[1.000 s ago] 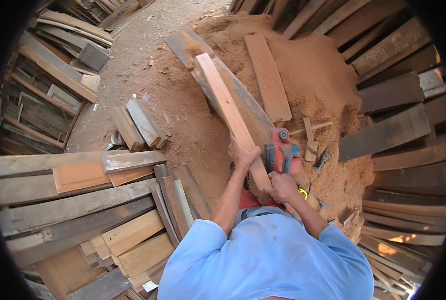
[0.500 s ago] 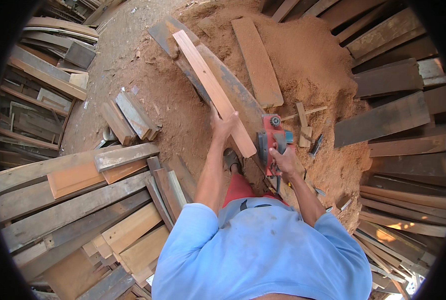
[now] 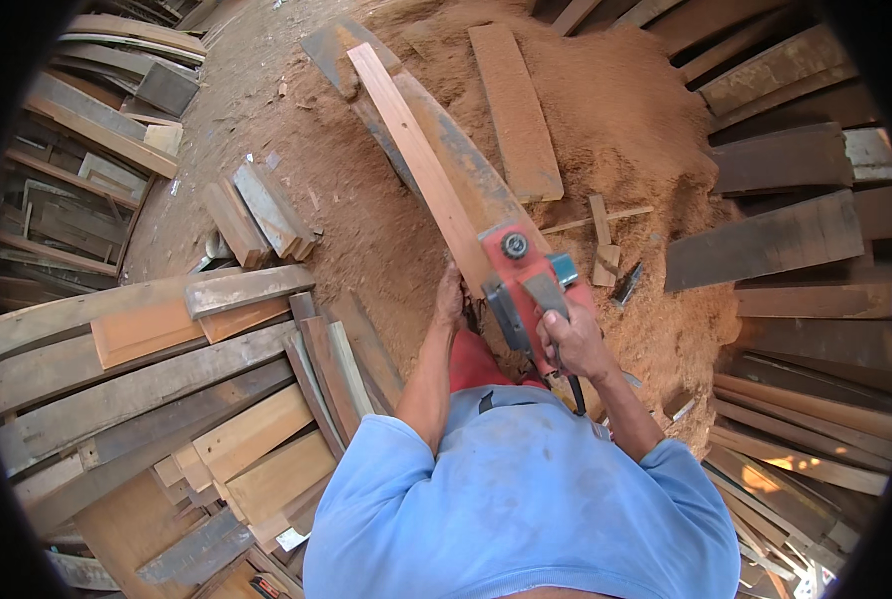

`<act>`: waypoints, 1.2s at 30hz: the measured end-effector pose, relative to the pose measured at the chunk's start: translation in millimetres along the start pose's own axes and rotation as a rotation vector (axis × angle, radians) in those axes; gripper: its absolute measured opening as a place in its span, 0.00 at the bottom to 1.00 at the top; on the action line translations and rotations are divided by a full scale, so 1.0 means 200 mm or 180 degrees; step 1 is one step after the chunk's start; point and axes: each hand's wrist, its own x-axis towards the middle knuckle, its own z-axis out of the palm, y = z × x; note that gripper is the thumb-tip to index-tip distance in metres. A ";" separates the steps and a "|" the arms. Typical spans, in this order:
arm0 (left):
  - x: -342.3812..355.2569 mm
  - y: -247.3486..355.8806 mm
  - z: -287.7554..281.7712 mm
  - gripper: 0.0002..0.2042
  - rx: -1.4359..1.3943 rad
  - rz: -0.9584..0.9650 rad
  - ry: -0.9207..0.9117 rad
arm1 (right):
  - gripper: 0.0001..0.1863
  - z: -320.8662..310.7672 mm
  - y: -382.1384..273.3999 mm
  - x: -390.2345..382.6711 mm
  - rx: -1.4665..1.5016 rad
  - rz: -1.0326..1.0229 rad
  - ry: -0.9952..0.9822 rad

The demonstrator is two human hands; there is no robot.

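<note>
- R hand [image 3: 574,339]: fingers wrapped tight round the grey handle [image 3: 543,293] of a red power planer [image 3: 501,250] w/ round dark knob up front & teal part on its R side.
- Planer: tilted up-L, front over near end of a long, narrow, pinkish-brown wood board [image 3: 406,145]; can't tell if base touches it.
- L hand [image 3: 450,297]: by board's L edge, near end, just L of planer; fingers partly hidden, can't tell how far open or if gripping.
- Board: lies lengthwise along a wide, dusty grey-brown plank [image 3: 471,165], far end up-L.
- R of plank: flat sawdust-coated board [image 3: 518,115] on reddish-brown sawdust heap [image 3: 621,130]; nearer, small pale wood offcuts [image 3: 603,225] & dark narrow tool [image 3: 627,285], kind unclear.
</note>
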 end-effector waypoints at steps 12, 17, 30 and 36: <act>-0.11 0.07 0.12 0.25 -0.0123 -0.0255 0.0243 | 0.30 0.22 -0.07 0.31 -0.1113 -0.0337 0.0195; -0.05 -0.08 -0.15 0.20 -0.0048 -0.0067 -0.0227 | 0.29 0.30 -0.38 0.84 -0.1279 -0.0761 0.0105; -0.07 0.01 -0.10 0.15 0.0508 -0.0265 0.0133 | 0.27 0.29 -0.28 0.68 -0.0722 -0.0358 -0.0235; -0.03 -0.05 -0.14 0.19 -0.0320 0.0061 -0.0205 | 0.29 0.21 0.09 0.02 -0.1085 -0.0285 -0.0053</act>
